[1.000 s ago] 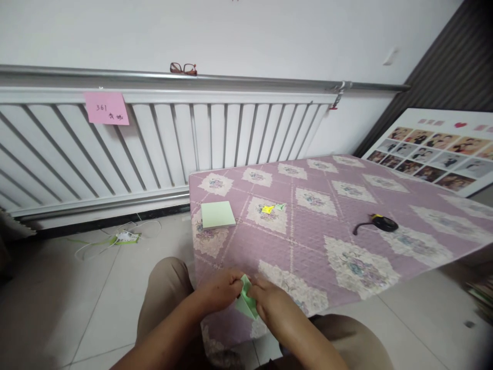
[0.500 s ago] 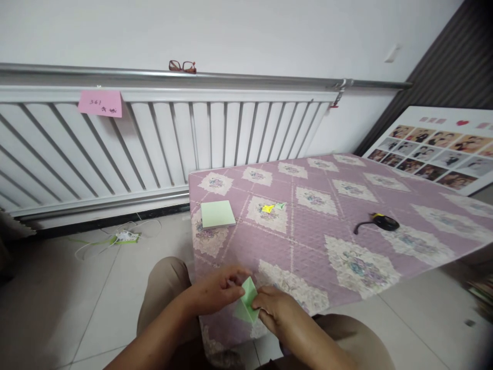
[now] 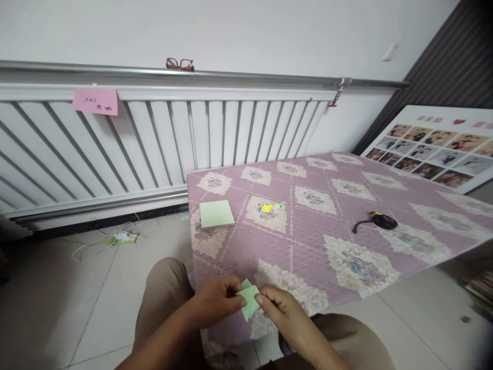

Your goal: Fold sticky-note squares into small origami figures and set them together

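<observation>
Down low was the big flowery bench [image 3: 308, 234]. Over its near end, the left hand [image 3: 215, 303] and right hand [image 3: 287, 311] had their fingers nearly closed, pinching the small folded green paper [image 3: 249, 303] from both sides.

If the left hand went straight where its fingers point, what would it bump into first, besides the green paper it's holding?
Past the green paper, the left hand would probably bump the right hand, though depth is hard to judge.
</observation>
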